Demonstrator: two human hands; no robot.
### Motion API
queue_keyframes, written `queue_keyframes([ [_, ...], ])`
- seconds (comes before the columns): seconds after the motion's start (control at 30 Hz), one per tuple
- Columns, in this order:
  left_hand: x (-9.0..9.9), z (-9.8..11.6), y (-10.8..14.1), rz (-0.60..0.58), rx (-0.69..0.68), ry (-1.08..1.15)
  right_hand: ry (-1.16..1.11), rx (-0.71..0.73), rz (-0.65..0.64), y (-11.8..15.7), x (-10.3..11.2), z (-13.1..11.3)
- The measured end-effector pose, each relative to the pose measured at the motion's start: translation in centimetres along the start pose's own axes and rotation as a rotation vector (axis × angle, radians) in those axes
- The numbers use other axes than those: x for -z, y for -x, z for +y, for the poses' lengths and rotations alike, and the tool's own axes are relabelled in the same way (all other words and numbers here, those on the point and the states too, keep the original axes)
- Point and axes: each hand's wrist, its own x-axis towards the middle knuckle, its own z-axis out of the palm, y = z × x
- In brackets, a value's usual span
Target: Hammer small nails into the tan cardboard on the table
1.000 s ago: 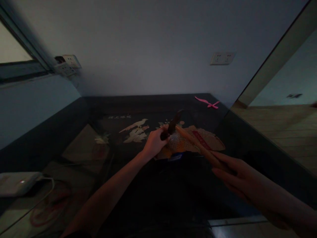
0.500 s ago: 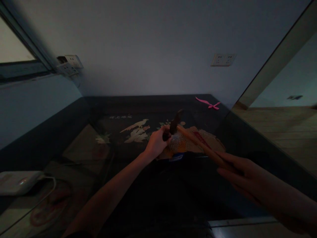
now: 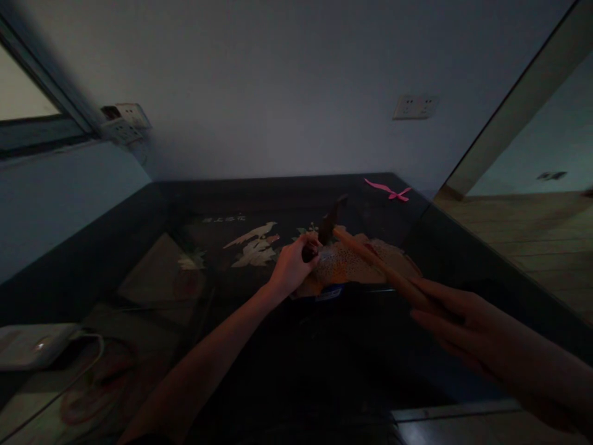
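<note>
My right hand (image 3: pixel 456 324) is wrapped round the wooden handle of a hammer (image 3: pixel 380 266). The hammer's dark head (image 3: pixel 330 222) is raised just beside the fingers of my left hand (image 3: pixel 293 266). Those fingers are curled round a small dark brown object (image 3: pixel 309 251), mostly covered by the fingers, so its kind is unclear. Beneath lies a flattened brown piece (image 3: pixel 393 258) that looks like cardboard or packaging, with a speckled orange patch and a blue label (image 3: pixel 331 293) at its near edge.
The dark glossy tabletop (image 3: pixel 278 194) bears bird and flower pictures. A pink ribbon (image 3: pixel 391 193) lies at its far right corner. At the left sits a white device (image 3: pixel 37 345) with a cable. A wall with sockets (image 3: pixel 414 107) rises behind the table; wooden floor shows at the right.
The hammer head has lifted slightly up and away from my left fingers. My right hand has shifted a little to the right. My left hand stays in place.
</note>
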Motion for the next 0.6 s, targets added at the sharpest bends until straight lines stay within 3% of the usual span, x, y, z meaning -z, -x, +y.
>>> queue_keyframes([
  [0.2,0.1,0.2,0.0,-0.005,0.043,-0.024,0.036,-0.001,-0.043,-0.5,-0.2,0.1],
  [0.43,0.0,0.2,-0.1,-0.01,0.016,-0.007,0.014,-0.032,-0.003,-0.2,0.0,-0.7],
  [0.6,0.0,0.3,-0.1,-0.011,0.043,-0.013,0.032,0.042,0.065,-0.5,-0.5,-0.8],
])
